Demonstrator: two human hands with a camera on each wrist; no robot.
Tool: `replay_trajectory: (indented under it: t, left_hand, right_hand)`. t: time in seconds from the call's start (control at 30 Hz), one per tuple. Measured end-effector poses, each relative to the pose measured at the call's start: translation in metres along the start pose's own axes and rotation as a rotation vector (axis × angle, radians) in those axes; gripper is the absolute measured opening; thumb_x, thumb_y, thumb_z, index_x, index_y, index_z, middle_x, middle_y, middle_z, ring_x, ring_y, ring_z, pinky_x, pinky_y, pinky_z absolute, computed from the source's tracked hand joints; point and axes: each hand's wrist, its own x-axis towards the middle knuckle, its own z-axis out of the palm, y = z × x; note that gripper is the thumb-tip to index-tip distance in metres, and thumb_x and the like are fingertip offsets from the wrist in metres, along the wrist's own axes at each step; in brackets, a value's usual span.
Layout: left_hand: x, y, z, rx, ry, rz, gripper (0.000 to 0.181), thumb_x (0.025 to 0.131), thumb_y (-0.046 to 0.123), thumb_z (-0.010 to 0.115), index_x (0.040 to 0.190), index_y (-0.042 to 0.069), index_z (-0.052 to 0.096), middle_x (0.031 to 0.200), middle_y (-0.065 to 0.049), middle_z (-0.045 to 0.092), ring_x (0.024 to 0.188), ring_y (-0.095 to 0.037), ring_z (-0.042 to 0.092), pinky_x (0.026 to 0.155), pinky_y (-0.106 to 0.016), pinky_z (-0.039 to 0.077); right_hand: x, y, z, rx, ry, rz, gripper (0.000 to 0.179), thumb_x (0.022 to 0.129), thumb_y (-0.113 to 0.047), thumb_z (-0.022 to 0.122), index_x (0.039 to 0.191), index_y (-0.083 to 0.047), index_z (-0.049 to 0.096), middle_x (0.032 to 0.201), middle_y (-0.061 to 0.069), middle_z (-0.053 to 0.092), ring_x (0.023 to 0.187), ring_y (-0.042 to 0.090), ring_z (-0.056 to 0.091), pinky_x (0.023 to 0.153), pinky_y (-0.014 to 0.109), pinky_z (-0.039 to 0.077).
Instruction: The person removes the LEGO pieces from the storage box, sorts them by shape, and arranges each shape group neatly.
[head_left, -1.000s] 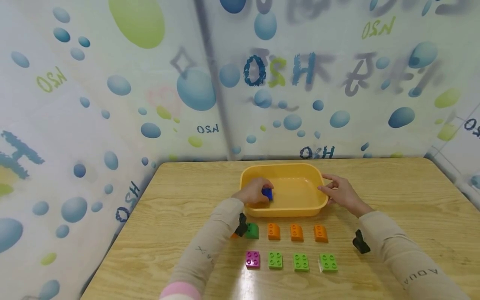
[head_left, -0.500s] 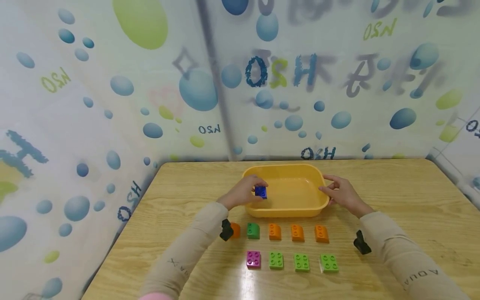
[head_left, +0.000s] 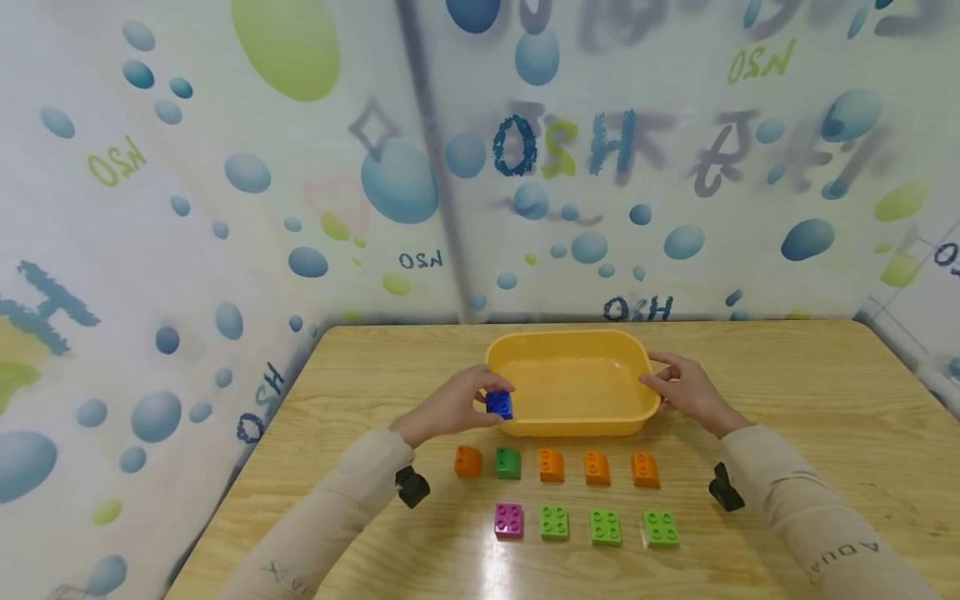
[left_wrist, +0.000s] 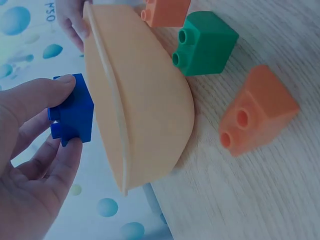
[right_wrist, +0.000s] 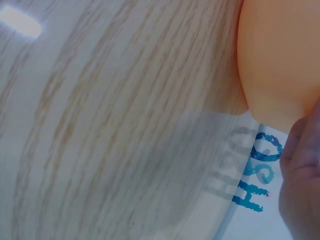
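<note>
A blue toy building block (head_left: 499, 405) is pinched between the thumb and fingers of my left hand (head_left: 450, 405), at the near left corner of the yellow plastic tub (head_left: 573, 427). In the left wrist view the block (left_wrist: 75, 110) is just beside the tub's rim (left_wrist: 112, 85), its studs towards the palm. My right hand (head_left: 690, 390) grips the tub's right end, thumb over the rim and fingers outside. The right wrist view shows only part of that hand (right_wrist: 302, 170) against the tub's outer wall (right_wrist: 280, 60).
In front of the tub stands a row of curved blocks: a darker orange one (head_left: 468, 461), a green one (head_left: 508, 463) and several orange ones (head_left: 551, 465). Nearer lie a magenta block (head_left: 508, 520) and several lime-green blocks (head_left: 606, 527). A patterned wall (head_left: 555, 250) rises behind the table (head_left: 360, 358).
My left hand has lifted the blue block from inside the tub and carried it left and nearer, to the rim. The right hand has stayed on the tub's right end.
</note>
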Motion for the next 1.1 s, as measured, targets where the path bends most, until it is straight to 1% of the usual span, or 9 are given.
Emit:
replay_trajectory:
  t: [0.13, 0.23, 0.33, 0.53, 0.73, 0.87, 1.0, 1.1]
  left_hand:
    - [-0.016, 0.0, -0.002, 0.002, 0.018, -0.013, 0.037, 0.075, 0.01, 0.07, 0.11, 0.002, 0.059, 0.097, -0.004, 0.053, 0.086, -0.015, 0.051, 0.077, -0.03, 0.047]
    - [-0.03, 0.0, -0.002, -0.003, 0.016, -0.014, 0.038, 0.076, 0.01, 0.07, 0.111, 0.002, 0.058, 0.098, -0.003, 0.052, 0.087, -0.015, 0.051, 0.078, -0.031, 0.047]
    - [-0.044, -0.001, 0.001, -0.002, 0.01, -0.01, 0.037, 0.076, 0.01, 0.069, 0.111, 0.003, 0.059, 0.099, -0.002, 0.053, 0.088, -0.014, 0.052, 0.078, -0.03, 0.047]
    - [-0.069, -0.007, 0.008, -0.036, 0.011, -0.036, 0.037, 0.075, 0.009, 0.07, 0.11, 0.005, 0.059, 0.099, -0.001, 0.054, 0.09, -0.015, 0.053, 0.076, -0.031, 0.047]
    - [-0.082, -0.01, 0.022, -0.114, -0.015, -0.055, 0.036, 0.076, 0.01, 0.069, 0.11, 0.004, 0.059, 0.1, -0.001, 0.054, 0.091, -0.016, 0.053, 0.074, -0.033, 0.048]
    - [-0.088, -0.01, 0.033, -0.167, -0.044, -0.084, 0.035, 0.076, 0.01, 0.07, 0.109, 0.003, 0.06, 0.099, 0.0, 0.053, 0.09, -0.015, 0.052, 0.073, -0.029, 0.049]
    - [-0.096, -0.012, 0.044, -0.219, -0.04, -0.095, 0.036, 0.073, 0.006, 0.071, 0.107, 0.001, 0.06, 0.096, -0.001, 0.053, 0.089, -0.014, 0.053, 0.072, -0.022, 0.048]
    - [-0.102, -0.014, 0.052, -0.235, -0.031, -0.093, 0.038, 0.071, 0.005, 0.072, 0.107, 0.0, 0.06, 0.095, -0.001, 0.053, 0.088, -0.013, 0.053, 0.072, -0.02, 0.047]
  right_hand:
    - [0.0, 0.0, 0.001, -0.006, 0.004, 0.004, 0.061, 0.088, -0.021, 0.056, 0.135, 0.006, 0.026, 0.093, 0.021, 0.054, 0.061, 0.018, 0.058, 0.057, 0.03, 0.052]
    - [0.0, 0.0, 0.0, -0.011, 0.006, 0.002, 0.061, 0.088, -0.021, 0.056, 0.135, 0.006, 0.027, 0.093, 0.021, 0.054, 0.061, 0.018, 0.058, 0.057, 0.031, 0.052]
    - [-0.001, -0.001, 0.0, -0.013, 0.007, 0.002, 0.061, 0.088, -0.02, 0.055, 0.135, 0.006, 0.026, 0.093, 0.021, 0.054, 0.06, 0.018, 0.057, 0.057, 0.031, 0.052]
    - [-0.001, -0.005, 0.002, -0.016, 0.012, 0.018, 0.061, 0.088, -0.02, 0.055, 0.135, 0.005, 0.026, 0.093, 0.02, 0.053, 0.06, 0.017, 0.056, 0.057, 0.028, 0.051]
    - [-0.001, -0.004, 0.001, -0.02, 0.016, 0.024, 0.061, 0.088, -0.021, 0.055, 0.135, 0.005, 0.027, 0.093, 0.02, 0.053, 0.061, 0.017, 0.056, 0.057, 0.028, 0.051]
    - [-0.001, -0.003, 0.001, -0.024, 0.014, 0.023, 0.061, 0.088, -0.022, 0.055, 0.135, 0.005, 0.027, 0.092, 0.019, 0.053, 0.06, 0.018, 0.056, 0.058, 0.029, 0.051]
    - [0.0, -0.002, 0.001, -0.025, 0.011, 0.022, 0.062, 0.088, -0.022, 0.056, 0.135, 0.005, 0.027, 0.092, 0.019, 0.054, 0.06, 0.018, 0.056, 0.058, 0.03, 0.052]
    - [0.0, -0.003, 0.002, -0.028, 0.014, 0.024, 0.061, 0.088, -0.021, 0.055, 0.135, 0.006, 0.027, 0.091, 0.019, 0.054, 0.06, 0.018, 0.056, 0.058, 0.03, 0.051]
